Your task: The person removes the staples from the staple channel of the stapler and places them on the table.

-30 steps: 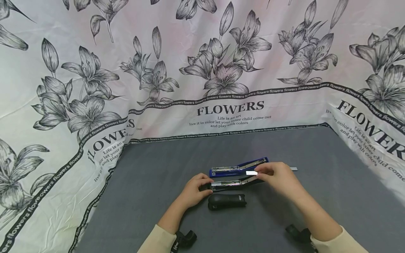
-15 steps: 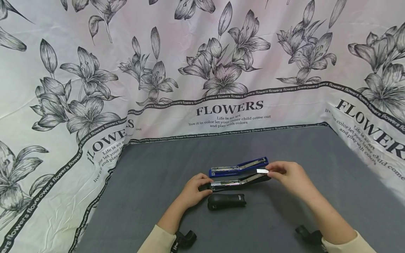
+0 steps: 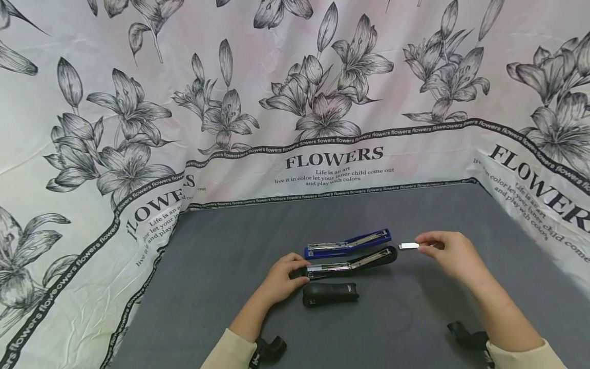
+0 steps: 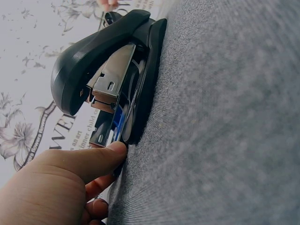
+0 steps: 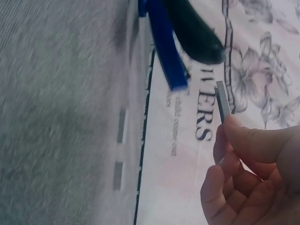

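My left hand (image 3: 278, 279) grips the near-left end of an opened black stapler (image 3: 375, 258), its top folded back to bare the metal magazine. In the left wrist view the thumb (image 4: 101, 159) presses along that end. My right hand (image 3: 454, 256) pinches a short strip of staples (image 3: 408, 246) between thumb and fingers, just right of the black stapler's raised tip. The right wrist view shows the staple strip (image 5: 222, 101) standing out past the fingertips. Behind lies a blue stapler (image 3: 327, 249), opened the same way. Nearest me sits a second black stapler (image 3: 330, 296), folded together.
Two more staple strips, one (image 5: 122, 126) and another (image 5: 118, 176), lie on the grey cloth (image 3: 392, 328), seen in the right wrist view. A flower-printed curtain (image 3: 341, 174) borders the cloth at the back and both sides.
My right hand has moved right with the staple strip, from over the opened black stapler to beyond its tip. The left hand stays on the stapler's end.
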{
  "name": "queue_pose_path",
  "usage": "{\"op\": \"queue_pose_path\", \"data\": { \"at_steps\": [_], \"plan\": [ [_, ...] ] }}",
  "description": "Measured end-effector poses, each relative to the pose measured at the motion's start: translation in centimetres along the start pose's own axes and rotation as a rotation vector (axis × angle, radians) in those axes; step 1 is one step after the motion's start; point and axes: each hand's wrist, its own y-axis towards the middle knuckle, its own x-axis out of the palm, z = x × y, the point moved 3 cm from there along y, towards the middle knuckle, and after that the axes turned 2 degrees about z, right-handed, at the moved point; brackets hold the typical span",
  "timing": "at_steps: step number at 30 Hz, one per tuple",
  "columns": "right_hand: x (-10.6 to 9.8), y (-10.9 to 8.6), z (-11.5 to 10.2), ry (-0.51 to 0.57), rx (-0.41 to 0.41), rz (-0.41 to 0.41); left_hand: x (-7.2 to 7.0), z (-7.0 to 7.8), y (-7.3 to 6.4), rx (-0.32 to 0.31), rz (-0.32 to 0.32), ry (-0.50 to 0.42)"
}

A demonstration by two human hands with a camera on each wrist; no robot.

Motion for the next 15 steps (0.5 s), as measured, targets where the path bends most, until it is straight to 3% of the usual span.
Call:
{"op": "queue_pose_path", "data": {
  "at_steps": [7, 15],
  "plan": [
    [0.2, 0.5, 1.6, -0.020, 0.012, -0.052, 0.0, 0.1, 0.0, -0.005, -0.003, 0.004],
    [1.4, 0.8, 2.6, -0.057, -0.042, -0.125, -0.1, 0.1, 0.0, 0.009, 0.000, 0.013]
  ]
}}
